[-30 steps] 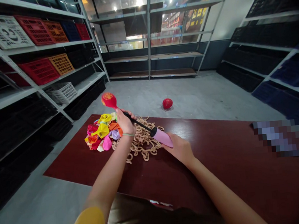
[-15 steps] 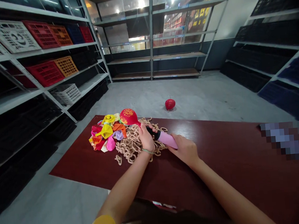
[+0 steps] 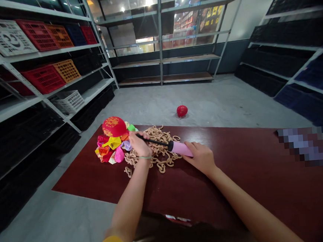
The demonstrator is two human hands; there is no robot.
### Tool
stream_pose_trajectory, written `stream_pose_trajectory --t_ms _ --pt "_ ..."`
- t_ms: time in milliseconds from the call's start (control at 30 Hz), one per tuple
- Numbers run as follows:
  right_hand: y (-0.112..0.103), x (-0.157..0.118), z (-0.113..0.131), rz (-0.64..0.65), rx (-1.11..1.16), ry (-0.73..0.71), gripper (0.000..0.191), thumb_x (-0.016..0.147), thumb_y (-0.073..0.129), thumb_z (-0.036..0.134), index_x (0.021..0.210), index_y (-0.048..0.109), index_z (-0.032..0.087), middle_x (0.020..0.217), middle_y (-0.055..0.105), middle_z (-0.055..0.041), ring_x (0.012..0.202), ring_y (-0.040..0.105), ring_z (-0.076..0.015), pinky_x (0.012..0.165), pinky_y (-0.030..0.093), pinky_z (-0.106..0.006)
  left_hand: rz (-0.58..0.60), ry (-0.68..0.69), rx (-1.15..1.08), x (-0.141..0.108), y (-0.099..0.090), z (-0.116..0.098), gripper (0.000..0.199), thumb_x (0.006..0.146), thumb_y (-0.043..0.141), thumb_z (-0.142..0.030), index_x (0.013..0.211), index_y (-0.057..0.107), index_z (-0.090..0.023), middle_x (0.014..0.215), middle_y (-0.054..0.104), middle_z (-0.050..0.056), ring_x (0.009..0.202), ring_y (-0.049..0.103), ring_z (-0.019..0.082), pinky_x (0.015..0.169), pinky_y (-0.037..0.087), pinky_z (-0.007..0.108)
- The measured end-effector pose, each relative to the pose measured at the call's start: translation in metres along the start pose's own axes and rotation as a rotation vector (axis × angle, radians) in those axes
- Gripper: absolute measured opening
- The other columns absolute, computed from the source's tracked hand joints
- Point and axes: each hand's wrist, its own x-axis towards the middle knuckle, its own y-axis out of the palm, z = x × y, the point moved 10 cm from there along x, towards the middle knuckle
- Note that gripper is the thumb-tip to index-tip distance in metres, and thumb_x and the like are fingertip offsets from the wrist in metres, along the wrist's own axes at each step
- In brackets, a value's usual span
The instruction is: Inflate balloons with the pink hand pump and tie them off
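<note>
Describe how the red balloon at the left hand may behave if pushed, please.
The red balloon is probably light, since it looks inflated. Its round body may swing, as the left hand grips its narrow end. Its skin looks stretched, so it could be fragile.

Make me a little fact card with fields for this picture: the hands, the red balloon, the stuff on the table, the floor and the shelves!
Left hand: closed around the black end of the pink-and-black pump, by the neck of the red balloon
Right hand: gripping the pump's pink part
Balloon shape: puffed round, with yellow printing
On the table: flat colourful balloons; a pile of tan curly pieces
On the floor: a red round thing, beyond the table
Left shelves: crates, some white, red, orange
</note>
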Motion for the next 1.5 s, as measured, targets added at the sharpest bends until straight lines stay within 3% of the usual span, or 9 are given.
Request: stream_pose_trajectory --t_ms 67,233,367,633,800,933,1067,1300,1500 --pt "-0.001 -0.002 -0.002 -0.015 0.006 0.018 0.043 0.086 0.055 0.047 0.119 0.06 0.021 0.097 0.067 -0.0065 0.083 0.058 -0.0216 0.07 0.035 -0.03 -0.1 0.077 -0.029 -0.019 0.0 0.017 0.028 0.093 0.041 -0.044 0.076 0.036 -0.023 0.057 0.041 -0.007 0.045 0.04 0.007 0.047 0.034 0.023" --pt "0.0 -0.003 -0.001 -0.01 0.04 0.011 0.043 0.088 0.053 0.048 0.12 0.059 0.021 0.095 0.067 -0.0057 0.082 0.059 -0.0207 0.071 0.035 -0.029 -0.044 -0.001 -0.016 -0.041 0.016 0.063 0.024 0.09 0.046 -0.042 0.079 0.041 -0.022 0.057 0.049 -0.006 0.045 0.048 0.01 0.048 0.041 0.025" --pt "0.003 -0.002 0.005 0.006 0.049 -0.039 0.048 0.089 0.051 0.054 0.122 0.057 0.02 0.093 0.067 -0.0053 0.082 0.06 -0.0202 0.07 0.034 -0.028 -0.03 0.017 -0.058 -0.022 0.008 0.042 0.021 0.089 0.047 -0.039 0.078 0.04 -0.021 0.056 0.046 -0.007 0.042 0.045 0.009 0.046 0.039 0.024" --pt "0.004 0.0 0.012 -0.008 0.012 -0.083 0.046 0.091 0.049 0.054 0.119 0.058 0.019 0.089 0.065 -0.0058 0.079 0.056 -0.0197 0.066 0.03 -0.029 -0.214 0.184 -0.131 0.016 -0.035 -0.03 0.027 0.091 0.046 -0.042 0.075 0.038 -0.021 0.055 0.038 -0.007 0.04 0.035 0.006 0.041 0.028 0.023" --pt "0.0 -0.001 -0.001 -0.06 -0.039 0.038 0.042 0.088 0.052 0.052 0.113 0.06 0.019 0.088 0.064 -0.0059 0.076 0.054 -0.0198 0.066 0.028 -0.029 -0.178 0.13 -0.077 -0.017 -0.004 0.021 0.024 0.091 0.045 -0.039 0.076 0.041 -0.021 0.054 0.043 -0.006 0.041 0.041 0.008 0.042 0.035 0.023" --pt "0.0 -0.003 -0.007 -0.077 -0.015 0.079 0.042 0.088 0.052 0.051 0.113 0.06 0.019 0.09 0.064 -0.0062 0.078 0.055 -0.02 0.069 0.03 -0.03 -0.011 0.022 -0.039 -0.042 0.029 0.063 0.029 0.088 0.05 -0.046 0.077 0.043 -0.021 0.059 0.049 -0.005 0.046 0.049 0.009 0.049 0.043 0.024" --pt "0.003 -0.002 0.003 -0.035 -0.009 0.0 0.045 0.09 0.05 0.055 0.117 0.058 0.019 0.089 0.064 -0.0058 0.077 0.054 -0.0198 0.067 0.029 -0.03 -0.016 0.037 -0.039 -0.026 0.016 0.04 0.027 0.088 0.05 -0.043 0.076 0.042 -0.021 0.056 0.047 -0.006 0.042 0.046 0.009 0.046 0.04 0.023" --pt "0.002 0.002 0.011 -0.006 -0.018 -0.06 0.046 0.091 0.048 0.054 0.118 0.058 0.019 0.088 0.063 -0.0064 0.079 0.053 -0.0204 0.066 0.026 -0.03 -0.229 0.18 -0.117 0.02 -0.036 -0.029 0.018 0.087 0.049 -0.031 0.076 0.039 -0.021 0.056 0.04 -0.007 0.04 0.039 0.007 0.041 0.03 0.023" --pt "-0.001 0.001 -0.002 -0.054 -0.07 0.054 0.042 0.087 0.052 0.05 0.114 0.06 0.019 0.089 0.062 -0.0064 0.079 0.051 -0.0207 0.067 0.026 -0.031 -0.171 0.128 -0.027 -0.019 0.001 0.031 0.024 0.091 0.045 -0.04 0.077 0.041 -0.021 0.059 0.045 -0.006 0.044 0.045 0.007 0.047 0.038 0.022"
